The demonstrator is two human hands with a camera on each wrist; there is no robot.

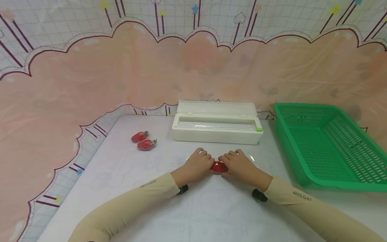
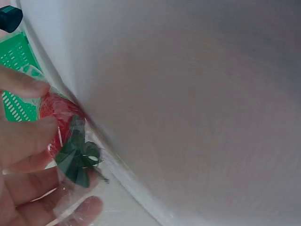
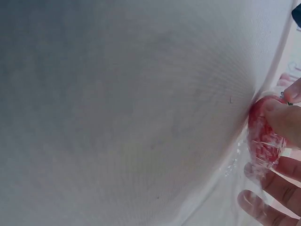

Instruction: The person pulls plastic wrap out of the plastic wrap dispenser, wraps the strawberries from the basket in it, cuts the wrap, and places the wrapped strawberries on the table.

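A red strawberry (image 1: 219, 167) with green leaves (image 2: 77, 160) lies between both hands over the white table, clear plastic film (image 3: 265, 162) wrapped about it. My left hand (image 1: 198, 165) grips it from the left; in the left wrist view thumb and fingers hold its sides, the leaves towards the camera. From the right, my right hand (image 1: 240, 165) pinches the other end, its thumb lying on the red flesh in the right wrist view. Loose film (image 1: 252, 158) spreads out beyond the right fingers. Part of the berry is hidden behind the fingers.
Behind the hands stands a white film dispenser box (image 1: 216, 137), its lid (image 1: 216, 108) raised and a roll inside. Two strawberries, one (image 1: 139, 136) behind the other (image 1: 146, 145), lie to the left, shiny as if wrapped. A green basket (image 1: 287, 148) stands on the right.
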